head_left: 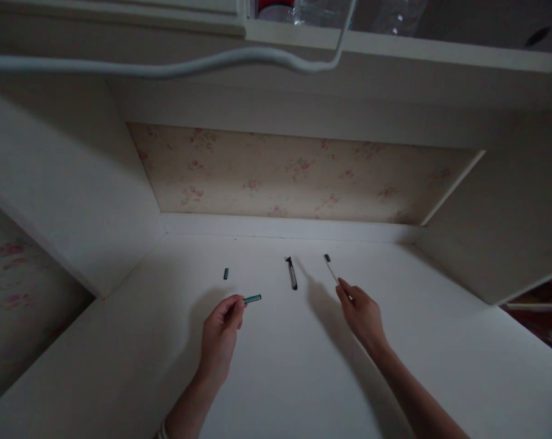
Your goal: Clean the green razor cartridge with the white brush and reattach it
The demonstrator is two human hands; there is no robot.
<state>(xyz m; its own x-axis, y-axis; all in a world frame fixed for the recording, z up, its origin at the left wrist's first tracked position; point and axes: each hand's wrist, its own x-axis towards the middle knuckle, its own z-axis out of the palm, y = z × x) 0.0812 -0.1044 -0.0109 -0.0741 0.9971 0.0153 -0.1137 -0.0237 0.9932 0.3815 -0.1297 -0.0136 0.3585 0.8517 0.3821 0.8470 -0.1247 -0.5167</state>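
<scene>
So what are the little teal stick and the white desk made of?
The small teal stick, pinched in the left hand, looks like glossy plastic: bright colour, thin light streak along it. The white desk looks like matt painted or laminated board: flat, even, no grain showing. The dim light leaves both uncertain.

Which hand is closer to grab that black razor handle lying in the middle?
Probably the left hand is less free: it pinches the green cartridge. The right hand holds the toothbrush. The razor handle lies between them, about equally near, so neither is clearly better.
</scene>
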